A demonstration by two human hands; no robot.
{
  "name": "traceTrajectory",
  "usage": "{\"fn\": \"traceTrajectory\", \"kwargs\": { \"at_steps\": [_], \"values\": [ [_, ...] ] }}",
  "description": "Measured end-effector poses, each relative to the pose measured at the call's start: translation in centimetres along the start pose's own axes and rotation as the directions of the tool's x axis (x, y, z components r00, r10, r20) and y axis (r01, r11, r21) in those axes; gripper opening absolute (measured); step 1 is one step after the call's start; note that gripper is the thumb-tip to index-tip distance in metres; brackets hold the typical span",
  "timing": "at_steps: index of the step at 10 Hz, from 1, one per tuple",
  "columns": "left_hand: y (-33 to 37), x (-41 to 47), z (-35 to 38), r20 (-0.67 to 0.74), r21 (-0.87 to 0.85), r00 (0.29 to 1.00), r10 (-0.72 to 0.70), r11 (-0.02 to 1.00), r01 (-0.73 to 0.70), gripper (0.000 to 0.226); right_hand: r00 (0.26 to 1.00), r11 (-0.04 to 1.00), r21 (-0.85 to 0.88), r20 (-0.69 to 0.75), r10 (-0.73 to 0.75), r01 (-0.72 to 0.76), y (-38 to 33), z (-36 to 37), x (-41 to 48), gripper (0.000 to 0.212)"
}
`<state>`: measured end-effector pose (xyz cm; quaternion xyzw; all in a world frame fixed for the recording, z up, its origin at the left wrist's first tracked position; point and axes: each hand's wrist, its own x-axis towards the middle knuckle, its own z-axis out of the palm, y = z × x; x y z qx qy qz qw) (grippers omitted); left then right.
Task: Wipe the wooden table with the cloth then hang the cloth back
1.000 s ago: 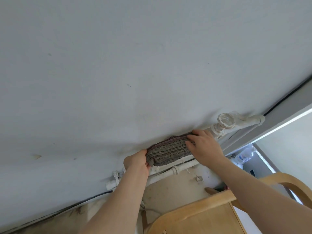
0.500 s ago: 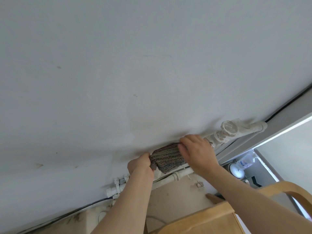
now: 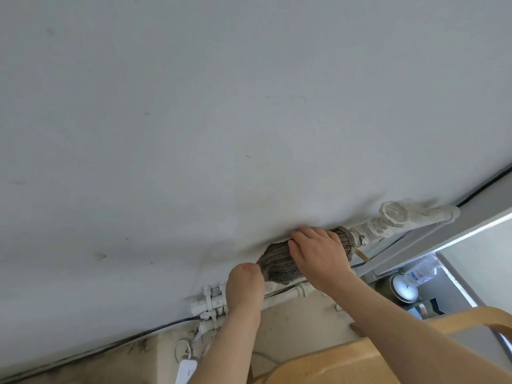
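Low on the left, a white power strip [image 3: 186,371] lies near the floor, with a black cable [image 3: 155,329] running along the foot of the grey wall [image 3: 221,106] above it. Just to the right, white pipe fittings [image 3: 210,302] are clamped to the wall. The person's left hand [image 3: 245,286] reaches up past these fittings and is closed at the lower left corner of the cloth [image 3: 279,261], its fingertips pinching the edge there; the fingers themselves are mostly hidden behind the back of the hand.

The cloth, grey-brown and striped, is draped over a white pipe [image 3: 288,295] that runs along the wall, bunched and hanging down against the wall between the two hands. The right hand [image 3: 318,253] lies flat over the upper right part of the cloth, fingers spread and curled over its top edge, pressing it against the pipe. A strip of the cloth shows beyond that hand, touching a thick, paint-crusted valve [image 3: 393,217] on the pipe.

Further right, below, a plastic bottle [image 3: 422,273] and a round white lid [image 3: 404,289] sit in a gap by the wall. A curved wooden chair back [image 3: 471,320] crosses the lower right corner under the right forearm.
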<state>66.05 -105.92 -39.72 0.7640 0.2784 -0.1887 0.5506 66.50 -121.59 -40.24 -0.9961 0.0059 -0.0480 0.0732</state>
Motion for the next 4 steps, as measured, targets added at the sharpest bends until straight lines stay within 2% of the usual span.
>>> {"fn": "traceTrajectory", "kwargs": {
  "at_steps": [1, 2, 4],
  "values": [
    [-1.1, -2.6, -1.6, 0.050, -0.047, 0.997, 0.066, 0.997, -0.064, 0.039, 0.997, 0.991, 0.133, -0.063, 0.039, -0.030, -1.0, -2.0, -1.2, 0.043],
    [-2.7, -5.9, -4.0, 0.077, -0.130, 0.993, 0.086, 0.989, -0.076, 0.032, 0.996, 0.970, 0.241, -0.087, 0.015, 0.007, -2.2, -4.1, -2.9, 0.042],
    [-4.4, -14.6, -10.5, 0.059, -0.291, 0.988, 0.144, 0.949, -0.121, 0.039, 0.994, 0.875, 0.473, -0.087, -0.068, 0.101, -7.3, -10.6, -9.0, 0.032]
  ]
}}
